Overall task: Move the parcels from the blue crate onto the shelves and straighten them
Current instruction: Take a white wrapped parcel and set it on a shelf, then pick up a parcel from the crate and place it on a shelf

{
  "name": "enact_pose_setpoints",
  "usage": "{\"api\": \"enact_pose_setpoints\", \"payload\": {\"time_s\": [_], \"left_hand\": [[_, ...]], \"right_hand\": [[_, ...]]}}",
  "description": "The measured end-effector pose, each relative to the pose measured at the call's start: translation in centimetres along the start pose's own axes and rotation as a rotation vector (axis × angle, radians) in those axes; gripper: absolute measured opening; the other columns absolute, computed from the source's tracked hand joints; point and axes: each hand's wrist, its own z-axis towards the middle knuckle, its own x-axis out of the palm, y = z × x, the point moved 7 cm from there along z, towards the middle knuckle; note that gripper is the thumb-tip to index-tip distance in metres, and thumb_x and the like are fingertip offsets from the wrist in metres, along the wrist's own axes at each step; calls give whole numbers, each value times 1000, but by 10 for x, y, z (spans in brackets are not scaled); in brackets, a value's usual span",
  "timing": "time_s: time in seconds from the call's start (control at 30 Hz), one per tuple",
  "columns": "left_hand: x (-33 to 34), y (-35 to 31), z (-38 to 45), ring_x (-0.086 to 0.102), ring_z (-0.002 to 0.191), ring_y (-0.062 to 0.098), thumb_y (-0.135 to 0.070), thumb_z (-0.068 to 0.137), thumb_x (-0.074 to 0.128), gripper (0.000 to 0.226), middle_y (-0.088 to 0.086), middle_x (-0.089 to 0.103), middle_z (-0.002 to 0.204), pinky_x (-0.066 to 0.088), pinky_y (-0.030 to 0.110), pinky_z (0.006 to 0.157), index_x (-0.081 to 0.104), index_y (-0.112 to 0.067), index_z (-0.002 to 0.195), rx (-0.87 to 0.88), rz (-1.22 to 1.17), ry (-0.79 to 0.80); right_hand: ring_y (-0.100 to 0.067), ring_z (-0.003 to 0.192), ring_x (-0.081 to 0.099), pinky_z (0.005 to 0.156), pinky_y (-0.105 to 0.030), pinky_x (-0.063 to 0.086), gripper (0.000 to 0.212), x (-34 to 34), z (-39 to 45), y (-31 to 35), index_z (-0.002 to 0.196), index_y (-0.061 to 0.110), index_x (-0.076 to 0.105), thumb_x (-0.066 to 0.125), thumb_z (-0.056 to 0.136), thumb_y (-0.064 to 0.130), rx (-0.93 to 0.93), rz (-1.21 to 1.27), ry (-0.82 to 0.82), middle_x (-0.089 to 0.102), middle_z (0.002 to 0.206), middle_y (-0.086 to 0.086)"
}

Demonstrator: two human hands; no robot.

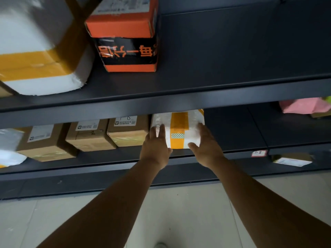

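Both hands hold a white foam parcel (179,129) banded in orange tape on the middle shelf (232,154) — left hand (155,149) flat against its left side, right hand (206,149) cupping its right. Left of it stand brown cartons (89,136) with white labels, print unreadable. Above, an orange-and-black box (128,49) bears large orange characters.

Both bare forearms reached forward, converging toward the white parcel (179,129). Left hand (155,146) lay against the parcel's left side, fingers straight and pointing ahead. Right hand (206,145) cupped its right front corner, thumb along the front.
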Motion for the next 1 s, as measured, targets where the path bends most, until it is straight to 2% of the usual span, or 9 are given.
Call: {"api": "enact_pose_setpoints", "payload": {"time_s": [0.07, 0.17, 0.3, 0.5, 0.73, 1.0], "left_hand": [[-1, -5, -20, 15, 146, 31, -37, 96, 54, 83, 14, 5, 160, 22, 37, 117, -1, -14, 154, 27, 56, 19], [-9, -18, -55, 13, 147, 29, -40, 96, 53, 82, 11, 10, 160, 18, 38, 119, 1, -12, 154, 80, 148, 23], [-30, -38, -111, 10, 147, 27, -40, 97, 50, 78, 9, 9, 160, 13, 38, 119, 4, -13, 154, 142, 189, 32], [-77, -70, -207, 6, 148, 24, -41, 96, 50, 76, 5, 11, 160, 12, 39, 120, 8, -15, 154, 210, 163, -5], [-106, -112, -295, 1, 149, 24, -37, 99, 47, 73, 4, 4, 161, 6, 37, 120, 4, -18, 154, 371, 211, 50], [-125, -154, -383, 11, 147, 23, -40, 96, 51, 75, 4, 15, 159, 15, 38, 119, 8, -17, 153, 639, 228, 10]], "right_hand": [[-25, 147, 17, 116, -46, 29, 82, -4, -22, 3, 155, 23, 3, 57, 95, 35, -18, -35, 4, 11, 162, -1], [-21, 150, -1, 121, -40, 13, 87, -13, -65, 10, 155, 23, -2, 56, 94, 41, -50, -166, 56, -2, 163, 2], [-20, 149, -8, 120, -38, 7, 87, -34, -128, 21, 155, 25, -6, 55, 95, 40, -91, -259, 75, -7, 163, 3], [-18, 149, -8, 120, -37, 6, 89, -78, -230, 29, 155, 25, -6, 57, 94, 40, -47, -248, 50, -8, 162, 6], [-19, 149, -10, 120, -35, 2, 83, -117, -339, 28, 155, 22, -4, 52, 97, 37, 41, -288, -29, -11, 162, 4], [-17, 149, -9, 121, -36, 1, 87, -136, -455, 14, 155, 22, -7, 54, 95, 39, 258, -217, -191, -10, 162, 6]]}}
